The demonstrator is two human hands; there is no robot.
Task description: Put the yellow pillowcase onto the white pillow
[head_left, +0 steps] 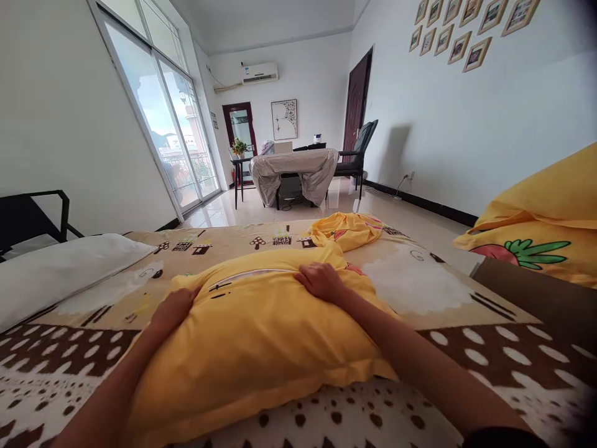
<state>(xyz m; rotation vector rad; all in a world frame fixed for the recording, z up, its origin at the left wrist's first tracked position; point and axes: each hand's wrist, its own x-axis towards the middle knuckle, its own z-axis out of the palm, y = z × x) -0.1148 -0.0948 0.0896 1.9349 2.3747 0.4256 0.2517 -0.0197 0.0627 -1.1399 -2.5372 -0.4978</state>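
Note:
A plump yellow pillowcase (261, 330) with a white pillow inside lies across the bed in front of me. Along its upper side runs a narrow slit (254, 272), where a strip of white shows. My left hand (175, 308) is closed on the fabric at the slit's left end, its fingertips partly hidden in the folds. At the right end, my right hand (321, 281) has its fingers curled on the cloth. Small black marks are printed below the slit. Just beyond the pillowcase is a crumpled yellow cloth (347, 230).
A patterned bedsheet (448, 280) covers the bed. To the left rests a white pillow (88, 258); to the right, yellow bedding (550, 211) is piled up. Farther off stand a covered table (296, 163) and a black chair (359, 152). A glass door (163, 118) is at left.

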